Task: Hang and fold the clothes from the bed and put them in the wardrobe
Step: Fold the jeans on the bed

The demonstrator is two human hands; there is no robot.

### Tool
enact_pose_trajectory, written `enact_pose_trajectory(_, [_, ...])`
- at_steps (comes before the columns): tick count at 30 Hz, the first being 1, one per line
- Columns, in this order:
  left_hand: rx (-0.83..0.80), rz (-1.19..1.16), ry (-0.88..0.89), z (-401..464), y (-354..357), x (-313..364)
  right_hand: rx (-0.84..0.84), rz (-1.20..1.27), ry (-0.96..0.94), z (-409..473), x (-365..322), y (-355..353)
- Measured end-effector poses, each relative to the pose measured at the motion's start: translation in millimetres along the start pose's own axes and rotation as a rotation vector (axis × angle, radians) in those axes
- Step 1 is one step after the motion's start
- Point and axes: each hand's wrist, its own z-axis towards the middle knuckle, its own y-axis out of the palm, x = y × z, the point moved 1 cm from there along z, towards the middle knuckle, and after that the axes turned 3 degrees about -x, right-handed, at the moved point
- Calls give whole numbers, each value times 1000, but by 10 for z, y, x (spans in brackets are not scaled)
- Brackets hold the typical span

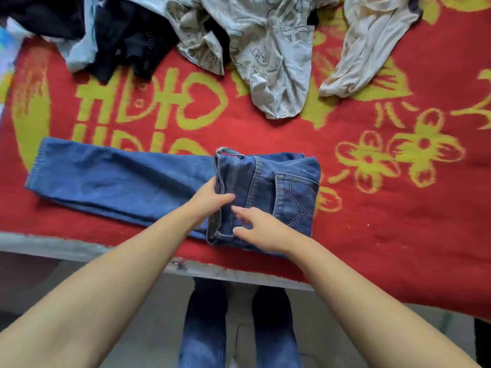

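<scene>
Bare forearms reach in from the near edge of the bed, meeting over a pair of dark blue denim jeans (164, 181) that lies lengthwise along the front of the bed, just inside that edge. The left hand (210, 199) is closed around the bunched waistband at the fold, thumb over the top and fingers tucked beneath the denim. The right hand (256, 227) is loosely open, fingers spread a little and pressing flat on the folded upper part beside the back pocket, holding nothing. Both hands nearly touch at the waistband. The jeans' upper section is doubled over toward the right, while the legs stretch out flat toward the bed's left edge.

Beneath them lies a red woven blanket with yellow-green flowers and characters (398, 221), covering the bed and hanging over its near right corner. A pale grey bed frame edge (79, 248) shows along the near left. Below it are the person's own blue-jeaned legs (204, 328) on a grey floor (159, 309).

Toward the far edge lies unfolded clothing: a black garment heap (127, 41) at the far left with a pale blue cloth (82, 51) beside it, a grey-white printed shirt (265, 57) in the middle, and a cream garment (366, 49) at the far right.
</scene>
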Motion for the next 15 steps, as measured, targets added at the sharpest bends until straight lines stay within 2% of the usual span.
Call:
enact_pose_trajectory(1, [107, 140, -53, 46, -92, -97, 19, -24, 6, 17, 64, 22])
enact_pose_trajectory(3, [365, 327, -111, 123, -192, -211, 201, 48, 35, -19, 247, -29])
enact_pose_trajectory(5, [503, 545, 43, 161, -105, -221, 487, 206, 132, -161, 587, -188])
enact_pose_trajectory(7, [464, 792, 224, 147, 198, -252, 716, 284, 279, -291, 976, -369])
enact_pose_trajectory(8, [405, 851, 253, 137, 376, -277, 754, 310, 350, -320, 1120, -425])
enact_pose_trajectory(10, [269, 873, 183, 178, 653, -350, 686, 417, 456, -254, 1303, -415])
enact_pose_trajectory(12, [159, 794, 65, 349, 752, -443, 561, 515, 484, -73, 1362, -289])
enact_pose_trajectory(15, [17, 700, 7, 617, 688, -483, 501, 741, 337, 162, 1311, -138])
